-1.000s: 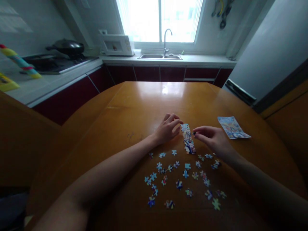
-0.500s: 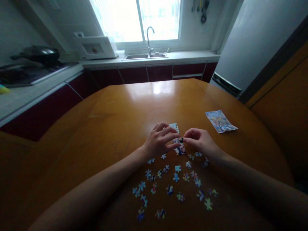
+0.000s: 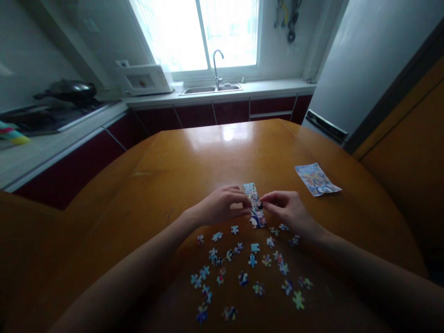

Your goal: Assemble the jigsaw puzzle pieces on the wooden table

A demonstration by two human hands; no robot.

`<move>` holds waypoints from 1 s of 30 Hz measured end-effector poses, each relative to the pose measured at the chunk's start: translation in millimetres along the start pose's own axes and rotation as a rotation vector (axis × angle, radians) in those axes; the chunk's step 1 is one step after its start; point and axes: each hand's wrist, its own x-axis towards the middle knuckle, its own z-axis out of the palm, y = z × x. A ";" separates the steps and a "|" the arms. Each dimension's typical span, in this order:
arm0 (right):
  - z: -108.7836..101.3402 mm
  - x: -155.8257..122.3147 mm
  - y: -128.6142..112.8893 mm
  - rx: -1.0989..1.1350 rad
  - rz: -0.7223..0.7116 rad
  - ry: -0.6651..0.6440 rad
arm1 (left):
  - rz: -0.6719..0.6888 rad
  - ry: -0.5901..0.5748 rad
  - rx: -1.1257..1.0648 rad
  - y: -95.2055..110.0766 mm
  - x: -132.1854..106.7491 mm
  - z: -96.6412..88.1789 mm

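1. Right hand point(image 3: 291, 209): grip pinched, thumb and forefinger on a small dark puzzle piece point(image 3: 261, 206) at the strip's right edge. Piece mostly covered by the fingertips; outline not readable. Cannot tell whether it is locked in.
2. Left hand point(image 3: 222, 206): grip loose, fingers curved and slightly apart, tips at the strip's left edge. Fingertips hide part of that edge; contact or hovering not distinguishable.
3. Joined puzzle strip point(image 3: 254, 196): between the two hands, flat on the counter. Narrow, straight-sided overall; printed surface, busy and multicoloured, with dark blue and white at the near end. Fine picture detail too small to read.
4. Strip orientation: long axis runs away from the person, far end leaning slightly left.
5. Loose pieces point(image 3: 255, 248): scattered on the near side of the strip, knobbed and notched, mostly pale blue or mixed colours, one yellow-green point(image 3: 299, 300). Several touch or overlap; count uncertain.
6. Counter point(image 3: 194, 162): glossy orange-brown wood, rounded outline, window glare at the far side; near part dark.
7. Printed sheet point(image 3: 316, 179): right of the right hand, thin, near edge uneven; print illegible.
8. Both forearms run out of frame. Fridge point(image 3: 350, 64) cut off at top.
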 end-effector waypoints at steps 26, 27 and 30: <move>20.7 -9.9 14.2 -0.448 -0.314 -0.273 | -0.049 0.120 0.049 12.1 -38.8 10.1; 21.2 -10.1 15.3 -0.469 -0.330 -0.277 | -0.020 0.161 0.053 11.5 -35.3 15.6; 23.4 -10.9 17.4 -0.517 -0.364 -0.281 | 0.036 0.193 0.105 10.7 -33.5 27.7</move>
